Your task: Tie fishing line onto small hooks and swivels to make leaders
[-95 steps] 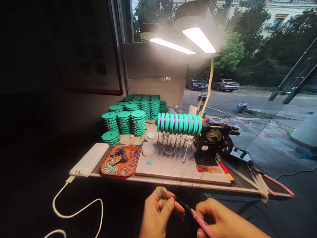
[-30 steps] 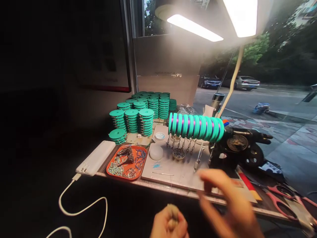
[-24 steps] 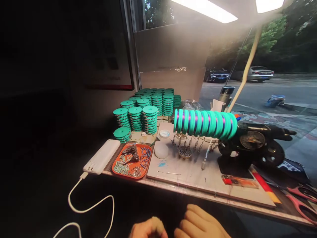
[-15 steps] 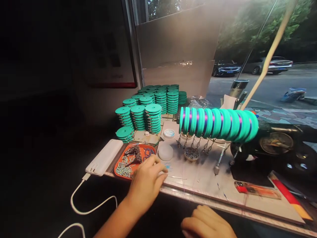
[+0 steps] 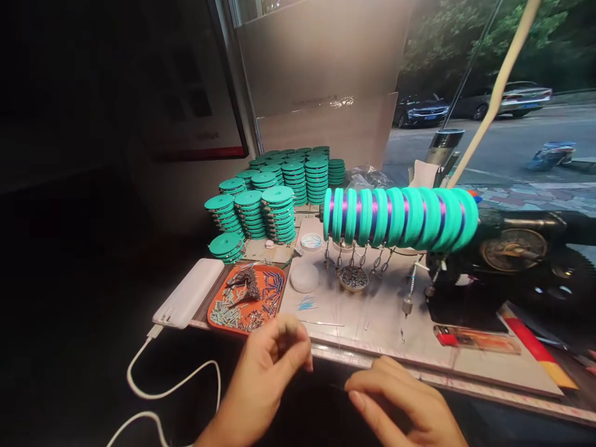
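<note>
- Tray lies at the worktop's front edge, left of the board, its near right corner partly behind the left hand.
- Both hands show in front of that edge, apart from each other, with a dark gap between; the right hand is cut off below.
- Along the board's front lies a thin rod, well apart from the lighter.
- Orange, round-cornered, the tray carries slim pale tubes, blue ones and a rough dark bundle.
- Teal ring-shaped spools, wound with glossy purple line, pack the machine's shaft.
- Left fingers curl toward the thumb; I cannot tell whether they pinch anything.
- Right thumb and forefinger nearly meet; a faint sliver there is too dim to name.
- Dark machine, cut off at right.
</note>
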A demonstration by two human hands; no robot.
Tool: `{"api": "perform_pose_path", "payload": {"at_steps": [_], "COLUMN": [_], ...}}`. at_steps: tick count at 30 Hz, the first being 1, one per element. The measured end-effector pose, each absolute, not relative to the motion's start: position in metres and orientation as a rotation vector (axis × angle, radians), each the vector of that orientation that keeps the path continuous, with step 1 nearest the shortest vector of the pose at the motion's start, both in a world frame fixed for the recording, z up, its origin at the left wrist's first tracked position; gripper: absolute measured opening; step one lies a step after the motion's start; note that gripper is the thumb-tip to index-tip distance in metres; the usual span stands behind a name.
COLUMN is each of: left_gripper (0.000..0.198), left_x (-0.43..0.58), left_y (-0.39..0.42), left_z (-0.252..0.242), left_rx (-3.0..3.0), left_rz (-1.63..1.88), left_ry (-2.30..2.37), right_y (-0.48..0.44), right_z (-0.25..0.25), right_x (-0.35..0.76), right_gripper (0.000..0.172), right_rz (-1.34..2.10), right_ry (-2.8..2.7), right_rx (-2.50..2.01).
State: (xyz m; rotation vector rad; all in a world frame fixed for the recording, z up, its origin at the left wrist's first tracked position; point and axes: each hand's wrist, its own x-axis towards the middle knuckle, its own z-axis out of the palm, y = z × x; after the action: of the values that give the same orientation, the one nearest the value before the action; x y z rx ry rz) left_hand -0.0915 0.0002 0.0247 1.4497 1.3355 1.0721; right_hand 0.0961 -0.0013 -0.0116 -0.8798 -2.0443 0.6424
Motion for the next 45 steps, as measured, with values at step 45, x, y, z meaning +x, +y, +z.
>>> {"api": "perform_pose_path", "payload": {"at_steps": [45], "left_gripper": [0.015], "left_x": [-0.091], "left_y": [-0.053], "left_z": [-0.035], "left_rx": [1.846], "left_rz": [1.419], "left_ry": [1.455], "right_y": [-0.018], "right_z": [-0.012], "right_x": [0.061], "right_gripper": [0.020], "right_rz": [0.295], "right_ry": [-2.201], "right_rx": [-0.878]}}
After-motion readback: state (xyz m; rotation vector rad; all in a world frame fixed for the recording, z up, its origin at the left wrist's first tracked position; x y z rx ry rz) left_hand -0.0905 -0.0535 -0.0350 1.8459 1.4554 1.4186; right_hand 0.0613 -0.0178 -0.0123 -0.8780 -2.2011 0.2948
